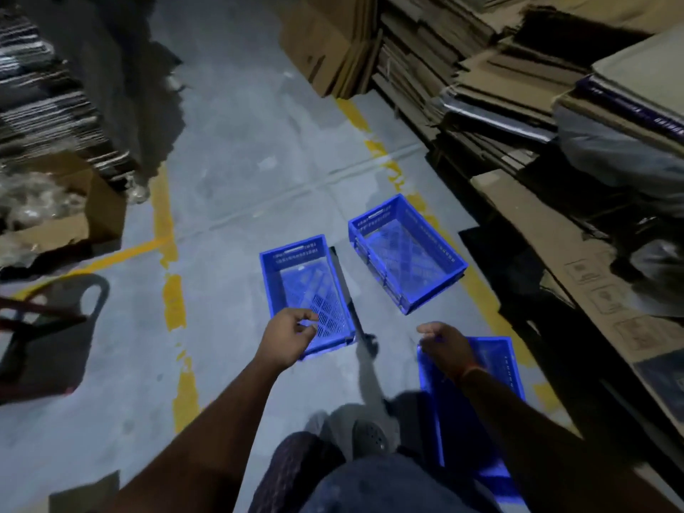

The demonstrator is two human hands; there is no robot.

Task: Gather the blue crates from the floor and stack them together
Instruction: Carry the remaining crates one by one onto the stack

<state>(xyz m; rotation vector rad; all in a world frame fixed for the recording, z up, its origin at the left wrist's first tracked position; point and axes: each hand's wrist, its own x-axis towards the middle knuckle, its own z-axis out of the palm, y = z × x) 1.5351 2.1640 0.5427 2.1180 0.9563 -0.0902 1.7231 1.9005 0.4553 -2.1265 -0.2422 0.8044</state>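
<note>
Three blue crates sit apart on the grey floor [240, 172], none stacked. Your left hand [287, 336] hovers loosely curled, empty, over the middle crate [307, 290]; your right hand [446, 344], half-curled, looks empty over the near crate [496, 368]. Grip a rim next, then carry it to the far crate [405, 251].

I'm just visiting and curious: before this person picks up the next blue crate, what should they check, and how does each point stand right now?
1. Left hand free to grip: ok, fingers loosely curled over the middle crate, holding nothing.
2. Right hand free: ok, it hovers at the near crate; contact cannot tell.
3. Crates empty: ok for the middle crate and far crate; the near one is partly hidden.
4. Dark bar along the middle crate's right side: not ok, may snag.
5. Foot clear of crates: ok.
</note>
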